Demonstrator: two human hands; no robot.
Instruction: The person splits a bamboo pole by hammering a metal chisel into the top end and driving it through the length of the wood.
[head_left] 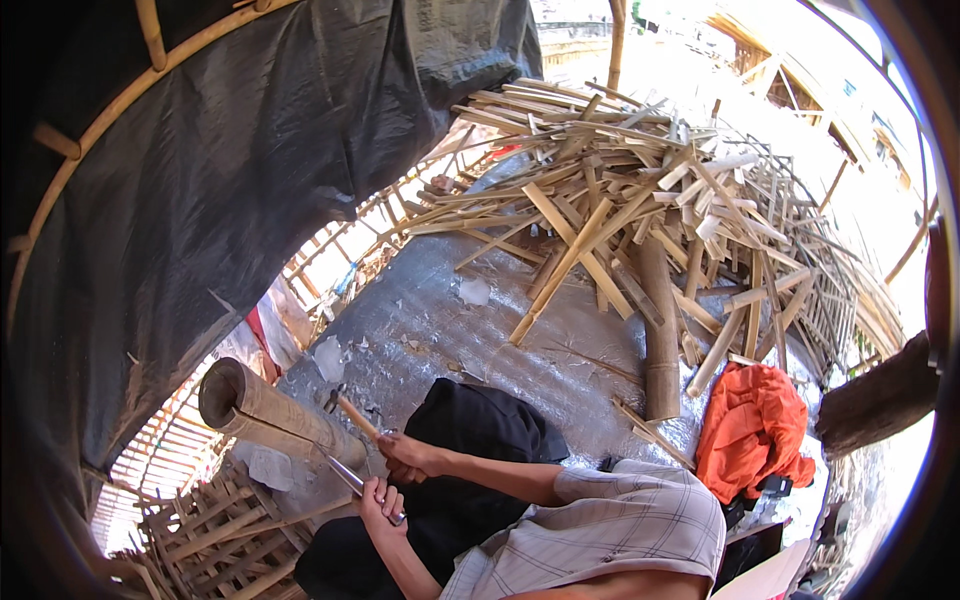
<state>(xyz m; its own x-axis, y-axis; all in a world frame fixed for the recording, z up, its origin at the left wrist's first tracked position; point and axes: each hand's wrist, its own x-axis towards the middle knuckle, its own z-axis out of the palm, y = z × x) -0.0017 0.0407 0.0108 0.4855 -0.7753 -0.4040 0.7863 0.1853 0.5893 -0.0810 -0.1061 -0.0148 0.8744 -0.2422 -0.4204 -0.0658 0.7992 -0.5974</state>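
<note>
My left hand (380, 504) is closed around a shiny metal chisel (346, 475). Its thin end meets or lies very near the side of a thick bamboo tube (285, 421), which has a dark slit running from its open end. Just above, my right hand (408, 457) grips a hammer (358, 416) by its wooden handle. The small dark hammer head is raised above the tube, apart from the chisel. The tube lies tilted in front of my legs, clad in black (483, 420). Whether the chisel tip has entered the bamboo is too small to tell.
A large heap of split bamboo strips (640, 190) covers the far side of the grey sheet (400, 275). A whole bamboo pole (660, 345) and an orange cloth (755, 430) lie on the right. Woven bamboo lattice (215, 530) is at lower left; black sheeting (220, 190) hangs above.
</note>
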